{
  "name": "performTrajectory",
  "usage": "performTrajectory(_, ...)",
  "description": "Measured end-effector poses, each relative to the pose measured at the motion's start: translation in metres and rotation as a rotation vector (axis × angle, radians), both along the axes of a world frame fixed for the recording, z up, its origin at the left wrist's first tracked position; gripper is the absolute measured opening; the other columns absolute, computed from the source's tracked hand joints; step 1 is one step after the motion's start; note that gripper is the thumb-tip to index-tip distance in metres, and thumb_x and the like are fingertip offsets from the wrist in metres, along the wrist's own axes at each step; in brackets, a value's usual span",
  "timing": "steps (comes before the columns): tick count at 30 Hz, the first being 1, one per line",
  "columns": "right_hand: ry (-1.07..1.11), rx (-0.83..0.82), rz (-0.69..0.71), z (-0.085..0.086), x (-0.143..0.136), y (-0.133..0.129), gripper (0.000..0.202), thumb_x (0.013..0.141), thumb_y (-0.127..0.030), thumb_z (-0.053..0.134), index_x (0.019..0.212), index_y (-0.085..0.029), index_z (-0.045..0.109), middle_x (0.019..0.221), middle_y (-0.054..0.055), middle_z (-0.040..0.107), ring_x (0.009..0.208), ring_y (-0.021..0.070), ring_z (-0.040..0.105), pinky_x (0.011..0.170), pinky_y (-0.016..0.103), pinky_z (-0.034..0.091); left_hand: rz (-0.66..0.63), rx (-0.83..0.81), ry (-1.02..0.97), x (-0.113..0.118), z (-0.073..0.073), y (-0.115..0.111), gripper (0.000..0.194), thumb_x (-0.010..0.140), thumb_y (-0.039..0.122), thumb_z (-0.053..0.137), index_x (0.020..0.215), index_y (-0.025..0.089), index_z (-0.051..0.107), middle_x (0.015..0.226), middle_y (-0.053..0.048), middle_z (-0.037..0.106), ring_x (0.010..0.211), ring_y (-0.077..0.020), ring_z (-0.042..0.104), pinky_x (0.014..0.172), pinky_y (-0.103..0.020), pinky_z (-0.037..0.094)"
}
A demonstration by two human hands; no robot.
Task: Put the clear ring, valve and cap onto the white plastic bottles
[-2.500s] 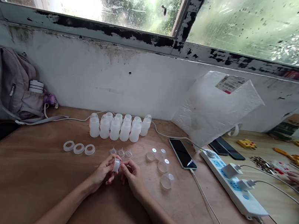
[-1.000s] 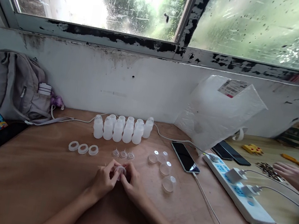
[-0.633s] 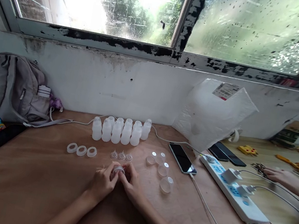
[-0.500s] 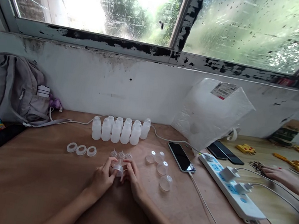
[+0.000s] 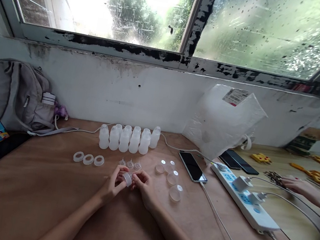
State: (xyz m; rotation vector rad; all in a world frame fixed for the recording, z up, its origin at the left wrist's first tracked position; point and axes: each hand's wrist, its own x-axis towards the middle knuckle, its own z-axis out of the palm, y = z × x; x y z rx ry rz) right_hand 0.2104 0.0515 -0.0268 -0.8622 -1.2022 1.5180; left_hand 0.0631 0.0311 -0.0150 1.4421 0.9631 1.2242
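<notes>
In front of me my left hand point(image 5: 114, 185) grips a translucent screw ring point(image 5: 127, 179) of a baby bottle by its side, thumb below and fingers above. The ring is tilted, its top towards the right. My right hand point(image 5: 143, 185) pinches at that top, where a clear nipple sits; the fingertips mostly hide the nipple. Just beyond the hands stand three clear bottle nipples point(image 5: 130, 164) in a row. Three loose screw rings point(image 5: 88, 159) lie to the left. Several clear domed caps point(image 5: 175, 193) lie to the right.
Several frosted bottles point(image 5: 124, 140) stand in rows near the wall. A phone point(image 5: 192, 167) on a cable and a power strip point(image 5: 244, 197) lie right. Behind them leans a plastic bag point(image 5: 223, 117). A backpack point(image 5: 16, 94) rests left. Another person's hand point(image 5: 303, 187) is at far right.
The held ring has gone from upright to tilted rightward. My right fingers have closed in on its top. The view has shifted slightly.
</notes>
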Motion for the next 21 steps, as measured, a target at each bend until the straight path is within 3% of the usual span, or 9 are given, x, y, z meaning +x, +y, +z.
performTrajectory(6,-0.022,0.014,-0.024,0.0007,0.0016,-0.0003,0.024,0.066,-0.039,0.063,0.072,-0.017,0.056,0.062,-0.002,0.057,0.056,0.0118,0.054,0.055,0.024,0.043,-0.047,0.002,0.067,0.0016,-0.0052,0.0010,0.049,0.059,0.017,0.064,0.103,0.020,0.043,0.100,-0.006,0.051,0.086,-0.0173,0.053,0.073,-0.027,0.044)
performTrajectory(12,-0.038,0.080,0.032,0.0002,-0.0014,-0.0018,0.020,0.065,-0.034,0.065,0.070,-0.017,0.057,0.065,-0.002,0.059,0.058,0.0113,0.053,0.056,0.024,0.042,0.157,0.089,0.272,0.0051,-0.0024,-0.0039,0.033,0.063,0.023,0.063,0.093,0.021,0.052,0.089,-0.002,0.058,0.084,-0.0176,0.054,0.078,-0.028,0.040)
performTrajectory(17,-0.006,0.055,0.033,-0.0035,-0.0027,-0.0020,0.023,0.067,-0.036,0.064,0.071,-0.016,0.056,0.061,-0.003,0.056,0.053,0.0102,0.052,0.053,0.024,0.044,0.187,0.094,0.329,0.0052,0.0036,-0.0052,0.023,0.066,0.023,0.058,0.087,0.020,0.051,0.079,0.000,0.058,0.070,-0.0148,0.055,0.066,-0.025,0.042)
performTrajectory(21,0.005,0.047,0.005,-0.0050,-0.0056,-0.0014,0.025,0.066,-0.039,0.063,0.070,-0.015,0.055,0.060,-0.002,0.056,0.050,0.0095,0.051,0.050,0.023,0.044,0.140,0.019,0.216,0.0056,0.0010,-0.0009,0.022,0.065,0.021,0.058,0.085,0.018,0.048,0.072,0.002,0.055,0.064,-0.0126,0.053,0.059,-0.022,0.041)
